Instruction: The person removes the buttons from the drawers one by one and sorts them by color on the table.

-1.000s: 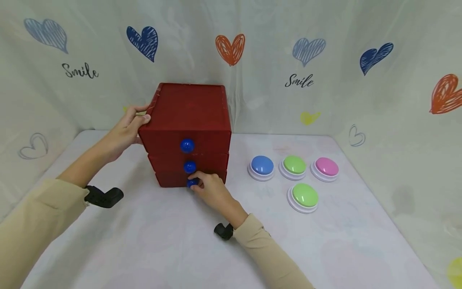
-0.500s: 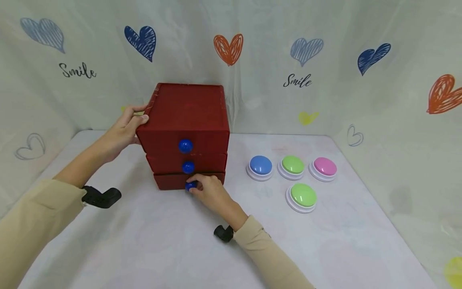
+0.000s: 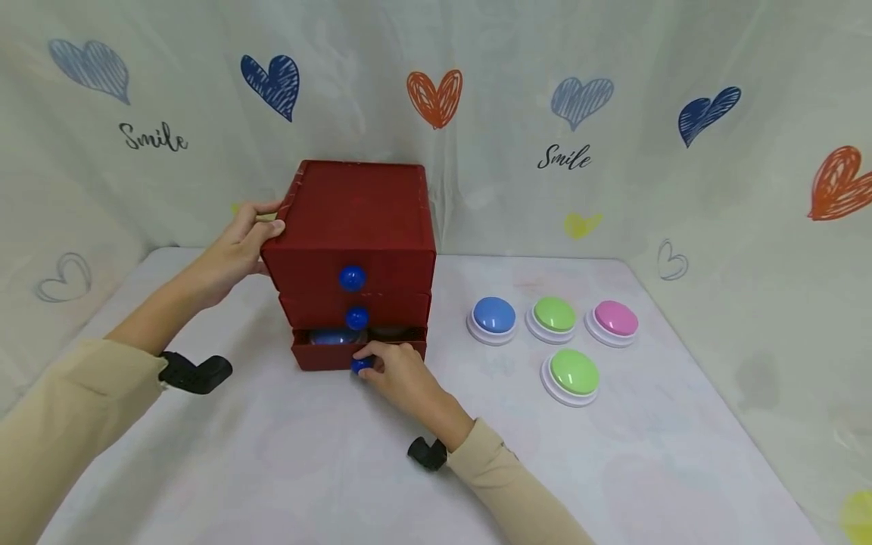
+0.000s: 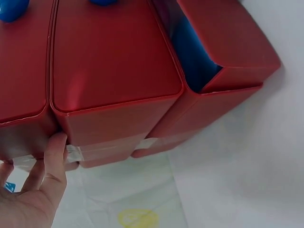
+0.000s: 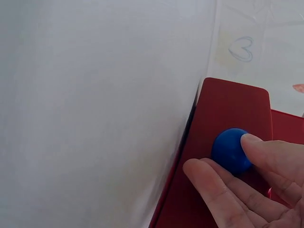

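Fingers of the right hand (image 3: 398, 372) pinch the blue knob (image 3: 360, 365) of the bottom drawer (image 3: 327, 354), which stands partly out of the red chest (image 3: 354, 227) on the bench (image 3: 306, 454). The left hand (image 3: 235, 250) grips the chest's top left edge.

Both arms are covered by long sleeves of plain beige cloth, the left sleeve (image 3: 61, 416) and the right sleeve (image 3: 511, 492), each ending in a cuff at the wrist. The hands are bare: the left hand (image 3: 235, 246) and the right hand (image 3: 402, 375) carry no gloves, rings or watch. Under each wrist sits a small black mount with a rounded, angled body, the left wrist mount (image 3: 196, 373) looking larger than the right wrist mount (image 3: 427, 453).
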A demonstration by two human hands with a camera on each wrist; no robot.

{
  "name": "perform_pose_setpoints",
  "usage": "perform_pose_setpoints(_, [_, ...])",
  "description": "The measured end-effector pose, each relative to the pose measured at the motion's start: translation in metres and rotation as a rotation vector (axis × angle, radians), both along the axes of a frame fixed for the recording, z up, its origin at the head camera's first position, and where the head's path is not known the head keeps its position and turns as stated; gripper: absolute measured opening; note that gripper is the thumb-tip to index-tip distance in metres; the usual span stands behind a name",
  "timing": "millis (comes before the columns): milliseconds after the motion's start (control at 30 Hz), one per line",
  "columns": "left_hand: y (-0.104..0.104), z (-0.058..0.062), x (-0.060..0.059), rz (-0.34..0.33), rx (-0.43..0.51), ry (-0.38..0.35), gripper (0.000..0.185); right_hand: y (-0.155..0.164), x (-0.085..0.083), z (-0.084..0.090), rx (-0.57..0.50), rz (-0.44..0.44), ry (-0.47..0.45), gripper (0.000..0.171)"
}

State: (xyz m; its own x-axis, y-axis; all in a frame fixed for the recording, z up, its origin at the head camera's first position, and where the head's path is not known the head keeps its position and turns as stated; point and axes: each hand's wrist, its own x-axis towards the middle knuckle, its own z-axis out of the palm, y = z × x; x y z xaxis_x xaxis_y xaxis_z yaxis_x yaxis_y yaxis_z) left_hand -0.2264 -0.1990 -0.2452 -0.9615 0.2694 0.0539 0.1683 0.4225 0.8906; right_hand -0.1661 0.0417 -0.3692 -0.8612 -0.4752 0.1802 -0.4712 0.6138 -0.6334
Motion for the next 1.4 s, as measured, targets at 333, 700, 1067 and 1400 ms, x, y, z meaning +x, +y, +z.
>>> perform_pose_setpoints(333, [-0.001, -0.001, -0.003, -0.024, 0.007, 0.013, 0.051, 0.002, 0.01, 0.001, 0.011, 0.027, 0.001, 0.023])
perform_pose_setpoints(700, [-0.005, -0.002, -0.004, -0.022, 0.026, 0.027, 0.051, 0.001, 0.022, 0.002, 0.062, 0.061, 0.003, 0.023])
perform_pose_setpoints(1067, [-0.005, -0.003, -0.001, -0.022, 0.022, 0.026, 0.05, 0.002, 0.04, 0.001, 0.106, 0.103, 0.022, 0.023])
perform_pose_setpoints(1400, [-0.007, -0.005, -0.002, -0.039, 0.021, 0.041, 0.049, 0.004, 0.059, 0.001, 0.168, 0.131, 0.037, 0.023])
